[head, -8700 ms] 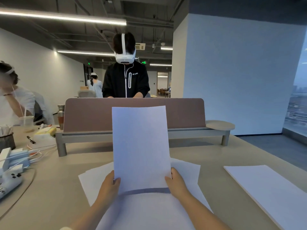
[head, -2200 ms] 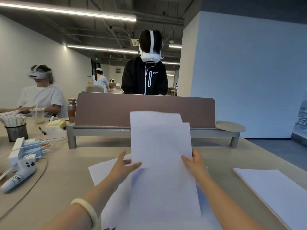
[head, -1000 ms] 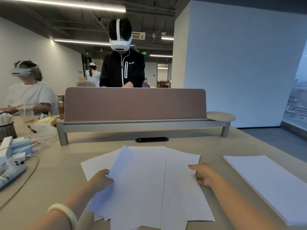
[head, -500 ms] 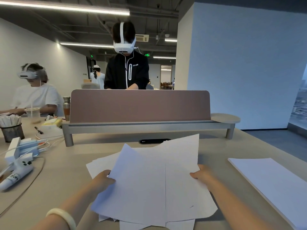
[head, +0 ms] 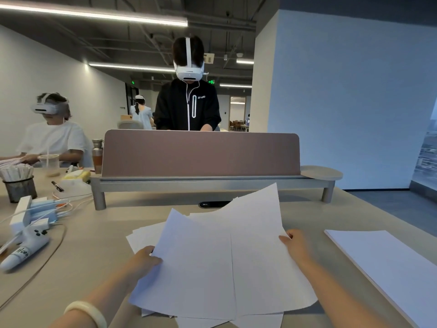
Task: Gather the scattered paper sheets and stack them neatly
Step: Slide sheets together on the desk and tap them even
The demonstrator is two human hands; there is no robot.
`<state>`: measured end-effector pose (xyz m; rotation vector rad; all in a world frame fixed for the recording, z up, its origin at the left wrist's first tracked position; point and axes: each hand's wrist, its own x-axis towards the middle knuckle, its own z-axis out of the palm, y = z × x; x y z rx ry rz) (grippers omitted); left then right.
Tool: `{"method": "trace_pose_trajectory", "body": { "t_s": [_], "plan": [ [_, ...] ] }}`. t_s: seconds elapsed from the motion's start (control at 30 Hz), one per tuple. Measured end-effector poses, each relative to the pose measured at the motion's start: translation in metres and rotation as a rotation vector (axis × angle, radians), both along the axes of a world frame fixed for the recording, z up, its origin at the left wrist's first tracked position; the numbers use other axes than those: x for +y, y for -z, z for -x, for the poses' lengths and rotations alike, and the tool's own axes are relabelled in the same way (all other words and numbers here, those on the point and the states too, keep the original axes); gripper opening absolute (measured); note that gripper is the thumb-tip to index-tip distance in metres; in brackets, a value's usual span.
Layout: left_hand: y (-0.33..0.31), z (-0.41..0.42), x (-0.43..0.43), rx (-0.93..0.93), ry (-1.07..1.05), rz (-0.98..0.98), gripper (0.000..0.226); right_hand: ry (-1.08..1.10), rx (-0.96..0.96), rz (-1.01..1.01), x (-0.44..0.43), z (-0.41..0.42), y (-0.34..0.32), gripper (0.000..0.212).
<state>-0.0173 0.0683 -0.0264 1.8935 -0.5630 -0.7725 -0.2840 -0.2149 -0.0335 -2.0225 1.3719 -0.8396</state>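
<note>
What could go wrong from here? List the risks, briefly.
1. The lifted sheets are fanned and skewed, and the left hand and right hand grip them only at their side edges. One might slide out or crease.
2. More loose sheets lie on the table beneath. Squaring up now may leave them behind.
3. The neat stack lies just beyond the right hand. A wide sweep could knock it askew.

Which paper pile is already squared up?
The stack lying at the right, untouched; the sheets held between the left hand and right hand are fanned, corners askew.
</note>
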Motion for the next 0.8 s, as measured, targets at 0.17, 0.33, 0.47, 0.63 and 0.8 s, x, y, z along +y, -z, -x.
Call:
{"method": "trace_pose_trajectory", "body": {
  "t_s": [0.17,0.33,0.47,0.63,0.8],
  "plan": [
    [-0.005,0.004,0.006,0.046,0.001,0.037,0.052,0.045,-0.072,0.035,0.002,0.004,-0.010,0.054],
    [-0.008,0.009,0.003,0.054,0.002,0.042,0.040,0.138,-0.048,0.224,0.020,0.017,-0.041,0.041],
    [-0.008,0.016,-0.005,0.085,0.013,0.070,0.041,0.053,-0.211,0.352,0.045,0.010,-0.071,0.023],
    [-0.013,0.040,-0.012,0.203,0.108,0.171,0.033,-0.362,-0.150,0.358,0.099,-0.013,-0.074,0.026],
    [-0.012,0.056,-0.016,0.268,0.119,0.292,0.023,-0.528,0.211,0.420,0.138,-0.045,-0.049,0.038]
  ]
}}
